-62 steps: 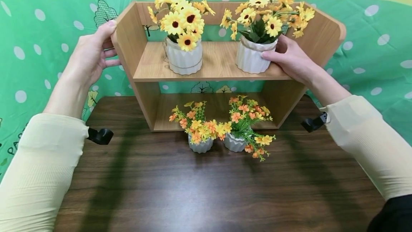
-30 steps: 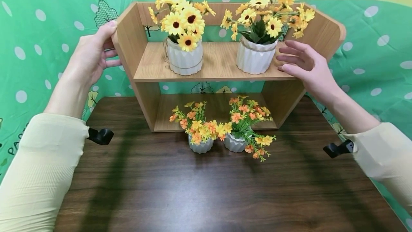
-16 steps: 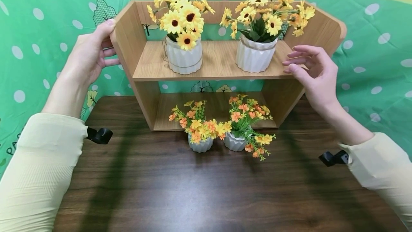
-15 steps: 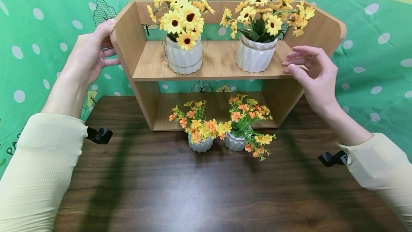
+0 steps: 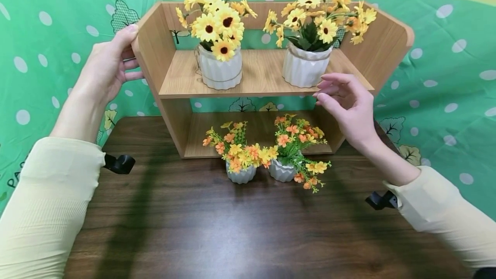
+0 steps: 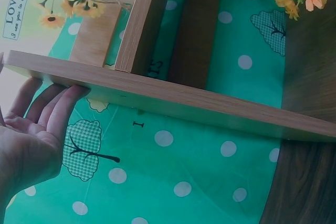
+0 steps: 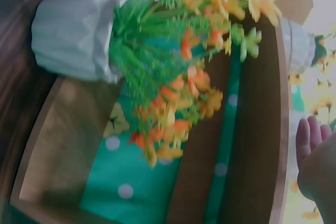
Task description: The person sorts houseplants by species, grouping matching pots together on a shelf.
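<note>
My left hand (image 5: 106, 66) grips the left side panel of a two-tier wooden shelf (image 5: 259, 76), thumb at the panel's front edge. In the left wrist view its fingertips (image 6: 73, 94) lie against the panel's outer face. My right hand (image 5: 354, 113) holds nothing; its fingers are loosely bent in front of the right end of the upper board. Two white pots of yellow daisies stand on that board, a left pot (image 5: 221, 69) and a right pot (image 5: 305, 67). The right pot is just above and left of my right fingertips.
Two smaller pots of orange and yellow flowers, one left (image 5: 241, 173) and one right (image 5: 282, 171), stand on the dark wooden table (image 5: 232, 236) before the lower tier. A green dotted cloth (image 5: 438, 98) hangs behind the shelf. A black wrist mount (image 5: 381, 200) juts from my right cuff.
My right hand let go of the right daisy pot, drew back to the right, then moved left and lower. The left hand stays on the panel, and the pots stay put.
</note>
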Demonstrator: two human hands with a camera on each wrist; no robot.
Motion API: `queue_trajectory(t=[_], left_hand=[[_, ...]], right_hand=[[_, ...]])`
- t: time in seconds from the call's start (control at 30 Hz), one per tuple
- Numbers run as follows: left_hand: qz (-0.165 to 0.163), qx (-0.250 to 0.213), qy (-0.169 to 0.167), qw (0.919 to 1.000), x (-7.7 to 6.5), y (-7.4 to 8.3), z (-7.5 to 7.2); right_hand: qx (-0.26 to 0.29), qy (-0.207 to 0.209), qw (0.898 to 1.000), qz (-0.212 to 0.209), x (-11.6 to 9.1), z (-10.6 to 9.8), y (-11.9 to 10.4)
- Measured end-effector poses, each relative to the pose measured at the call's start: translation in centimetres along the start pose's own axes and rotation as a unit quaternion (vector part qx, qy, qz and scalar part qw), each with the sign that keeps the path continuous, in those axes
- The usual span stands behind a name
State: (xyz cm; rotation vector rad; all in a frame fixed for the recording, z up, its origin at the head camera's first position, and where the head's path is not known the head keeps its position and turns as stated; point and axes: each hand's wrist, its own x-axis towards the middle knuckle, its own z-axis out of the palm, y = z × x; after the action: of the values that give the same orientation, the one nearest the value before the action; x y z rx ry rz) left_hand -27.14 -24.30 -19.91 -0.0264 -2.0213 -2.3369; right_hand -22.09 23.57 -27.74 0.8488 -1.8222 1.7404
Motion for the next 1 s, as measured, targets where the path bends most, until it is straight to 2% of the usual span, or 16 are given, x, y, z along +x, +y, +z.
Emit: queue_trajectory(t=[0.27,0.57,0.77,1.0], left_hand=[[-0.004,-0.002,-0.005,1.0,0.0,0.1,0.0],[-0.006,-0.007,-0.005,0.9999,0.0,0.0,-0.1],[-0.003,-0.009,-0.007,0.9999,0.0,0.0,0.0],[-0.003,-0.009,-0.004,1.0,-0.1,0.0,0.0]], right_hand=[[-0.033,-0.021,0.999,0.027,-1.0,2.6,-0.6],[-0.063,-0.051,0.993,0.087,-1.9,5.9,-1.6],[-0.071,-0.075,0.988,0.111,-3.2,7.9,-1.9],[-0.056,-0.106,0.983,0.14,-5.0,9.5,-1.9]])
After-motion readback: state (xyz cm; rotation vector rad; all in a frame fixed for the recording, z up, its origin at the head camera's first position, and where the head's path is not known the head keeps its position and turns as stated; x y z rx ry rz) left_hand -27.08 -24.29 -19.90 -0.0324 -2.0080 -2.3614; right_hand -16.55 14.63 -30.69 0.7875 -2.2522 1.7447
